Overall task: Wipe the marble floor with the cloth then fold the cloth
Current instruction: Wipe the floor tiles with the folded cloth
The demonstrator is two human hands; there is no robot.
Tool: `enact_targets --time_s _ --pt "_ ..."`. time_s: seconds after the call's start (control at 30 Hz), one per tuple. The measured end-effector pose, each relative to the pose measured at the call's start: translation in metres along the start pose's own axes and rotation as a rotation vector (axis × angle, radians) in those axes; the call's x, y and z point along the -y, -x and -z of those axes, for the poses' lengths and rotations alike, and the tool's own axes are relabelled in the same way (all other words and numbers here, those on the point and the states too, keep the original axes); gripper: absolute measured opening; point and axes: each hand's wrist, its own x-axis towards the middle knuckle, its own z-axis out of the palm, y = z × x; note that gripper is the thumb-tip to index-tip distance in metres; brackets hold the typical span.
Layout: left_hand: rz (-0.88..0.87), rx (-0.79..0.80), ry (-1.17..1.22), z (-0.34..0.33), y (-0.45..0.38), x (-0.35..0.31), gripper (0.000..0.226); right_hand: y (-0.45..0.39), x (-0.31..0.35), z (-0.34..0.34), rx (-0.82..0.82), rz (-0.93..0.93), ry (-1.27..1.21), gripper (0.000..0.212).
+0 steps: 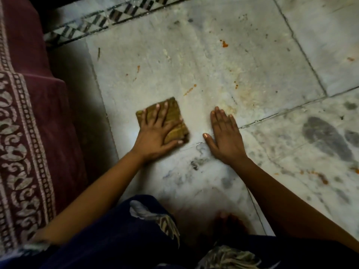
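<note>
Two hands flat on floor (223,61). Left hand (155,133) fingers spread, pressing folded cloth (174,121) down; cloth sits under its fingers. Right hand (225,134) just right of cloth, fingers straight together, palm on bare marble. Orange stains (224,44) well ahead of both. Maroon fabric (29,113) far left.

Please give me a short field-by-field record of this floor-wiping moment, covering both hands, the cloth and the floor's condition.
left hand: fingers spread, pressing flat on the cloth
right hand: flat on the bare floor, holding nothing
cloth: yellowish-brown, a small squarish pad lying flat on the floor
marble floor: pale, with orange spots and yellowish smears ahead of the hands
maroon patterned fabric: along the left edge
task stage: wiping, judging by the stains left
</note>
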Motion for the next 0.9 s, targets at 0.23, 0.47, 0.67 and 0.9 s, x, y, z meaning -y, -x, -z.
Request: enact_targets --time_s 0.23,0.47,0.67,0.9 --pt "0.203 -0.011 0.024 0.016 -0.028 0.041 0.076 -0.032 -0.002 -0.001 -0.045 -0.115 0.014 0.073" --pt "0.0 0.109 0.058 0.04 -0.127 -0.002 0.082 -0.033 -0.005 -0.005 -0.041 -0.109 0.034 0.074" --pt "-0.304 0.008 0.026 0.02 -0.038 0.036 0.061 -0.033 -0.005 -0.006 -0.046 -0.113 0.024 0.075" --pt "-0.078 0.031 0.05 0.04 -0.136 0.013 0.077 -0.033 -0.004 -0.006 -0.038 -0.116 0.028 0.075"
